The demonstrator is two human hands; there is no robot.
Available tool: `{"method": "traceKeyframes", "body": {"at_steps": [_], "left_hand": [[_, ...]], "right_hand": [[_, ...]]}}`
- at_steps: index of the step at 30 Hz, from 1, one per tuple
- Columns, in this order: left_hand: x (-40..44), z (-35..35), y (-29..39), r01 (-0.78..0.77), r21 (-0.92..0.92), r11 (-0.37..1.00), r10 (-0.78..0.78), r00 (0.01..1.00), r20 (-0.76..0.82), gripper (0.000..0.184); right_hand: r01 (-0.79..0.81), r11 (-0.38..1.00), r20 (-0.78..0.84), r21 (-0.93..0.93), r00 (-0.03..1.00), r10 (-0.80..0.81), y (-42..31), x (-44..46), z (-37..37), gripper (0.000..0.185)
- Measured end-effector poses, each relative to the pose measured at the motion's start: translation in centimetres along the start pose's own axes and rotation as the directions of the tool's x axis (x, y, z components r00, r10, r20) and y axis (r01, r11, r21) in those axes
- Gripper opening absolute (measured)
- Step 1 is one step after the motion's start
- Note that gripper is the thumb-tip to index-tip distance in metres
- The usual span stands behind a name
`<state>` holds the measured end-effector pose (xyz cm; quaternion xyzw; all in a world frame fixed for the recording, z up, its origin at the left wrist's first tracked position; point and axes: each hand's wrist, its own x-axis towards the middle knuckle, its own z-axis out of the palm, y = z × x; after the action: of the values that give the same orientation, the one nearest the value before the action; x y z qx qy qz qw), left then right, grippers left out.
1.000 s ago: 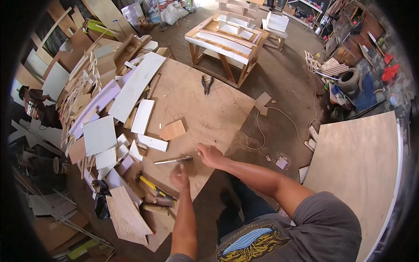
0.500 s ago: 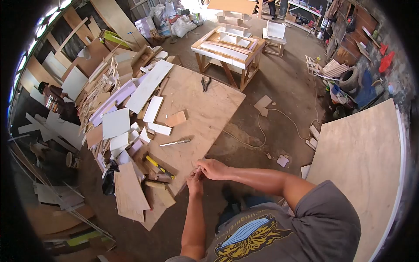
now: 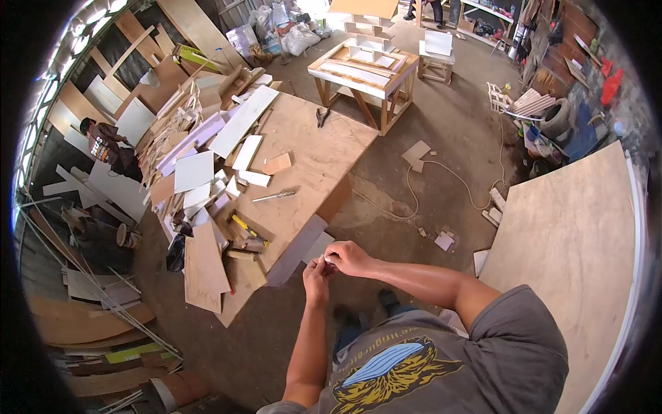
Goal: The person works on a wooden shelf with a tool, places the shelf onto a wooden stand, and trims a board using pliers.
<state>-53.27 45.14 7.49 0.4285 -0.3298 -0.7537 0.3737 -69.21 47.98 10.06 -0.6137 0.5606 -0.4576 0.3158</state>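
Note:
My left hand (image 3: 316,281) and my right hand (image 3: 350,259) meet in front of my body, just off the near edge of the plywood-topped table (image 3: 307,138). Both sets of fingers are pinched together around something small and pale, too small to name. On the tabletop nearest my hands lie a tool with a yellow and black handle (image 3: 249,230) and a slim silver tool (image 3: 274,196). Black-handled pliers (image 3: 322,117) rest farther back.
Wood offcuts and white boards (image 3: 194,171) are heaped along the table's left side. A large plywood sheet (image 3: 558,276) stands at right. A cord (image 3: 414,200) crosses the floor. Beyond is a wooden workbench (image 3: 365,76). Another person (image 3: 110,148) is at far left.
My view has shifted, showing more of the table's near side. Both hands stay pinched together and now appear slightly farther right and higher in view.

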Motion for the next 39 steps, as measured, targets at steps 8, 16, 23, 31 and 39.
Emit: {"method": "traceKeyframes", "body": {"at_steps": [8, 16, 23, 31, 39], "left_hand": [[-5.4, -8.1, 2.1, -0.036, 0.019, 0.999, 0.035, 0.999, 0.023, 0.027], [-12.6, -23.8, 7.4, -0.154, 0.180, 0.972, 0.170, 0.983, -0.073, 0.026], [-14.8, -33.6, 11.1, -0.122, 0.230, 0.966, 0.161, 0.974, -0.160, 0.026], [-8.4, -41.9, 15.1, -0.067, 0.228, 0.971, 0.123, 0.962, -0.242, 0.030], [2.7, -50.5, 24.1, -0.052, 0.468, 0.882, 0.185, 0.952, -0.242, 0.036]], "right_hand": [[0.041, 0.997, -0.001, -0.060, 0.999, -0.041, -3.3, -1.2, 8.4, 0.014], [-0.045, 0.999, 0.096, 0.024, 0.994, 0.042, -10.4, -1.3, 24.7, 0.012], [-0.088, 0.994, 0.154, 0.061, 0.985, 0.077, -14.0, 0.7, 35.7, 0.011], [-0.110, 0.992, 0.207, 0.064, 0.974, 0.095, -11.8, 8.8, 43.9, 0.007], [-0.208, 0.971, 0.124, 0.120, 0.973, 0.193, -9.3, 24.3, 50.9, 0.006]]}}
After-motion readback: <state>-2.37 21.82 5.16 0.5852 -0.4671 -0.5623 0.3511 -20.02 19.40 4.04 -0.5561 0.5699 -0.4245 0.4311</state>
